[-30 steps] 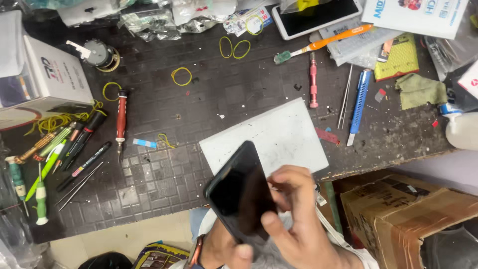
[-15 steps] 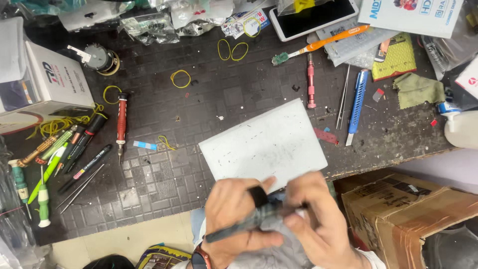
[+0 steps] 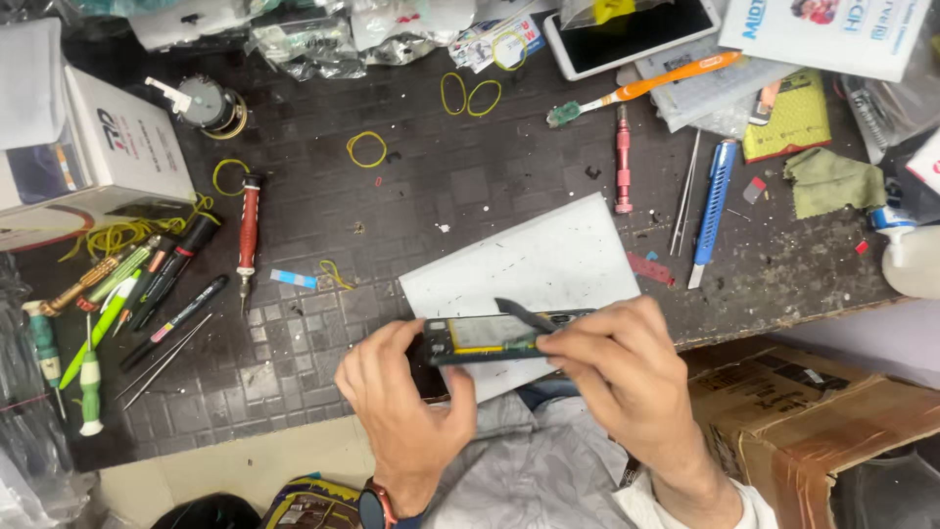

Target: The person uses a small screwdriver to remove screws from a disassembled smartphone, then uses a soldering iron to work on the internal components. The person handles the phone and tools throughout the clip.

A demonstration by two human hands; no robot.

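Since the earlier frames, the phone (image 3: 494, 338) is being turned from showing its dark flat face to lying edge-on and level, so that its open inner side with greenish parts is now being presented to the camera. It is being held above the near edge of the white pad (image 3: 548, 269), just over the front rim of the dark gridded work mat (image 3: 294, 343). The phone's left end is being gripped by the left hand (image 3: 401, 402), with fingers curled closed around it. The right end is being pinched by the right hand (image 3: 617, 362), and a thin dark pick (image 3: 524, 313) is being held between its fingertips, slanted down against the phone's upper edge. A grey cloth (image 3: 529, 460) is being kept beneath both hands, on the lap.

Well apart from the hands, a red screwdriver (image 3: 249, 225) is lying on the mat to the left, beside a cluster of green and black tools (image 3: 117, 294). Yellow rubber bands (image 3: 367, 149) are scattered farther back. A pink screwdriver (image 3: 623, 162), metal tweezers (image 3: 685, 196) and a blue knife (image 3: 713, 201) are lying to the right of the pad, with an orange toothbrush (image 3: 646, 88) behind them. A cardboard box (image 3: 813, 421) is standing below the bench at right.
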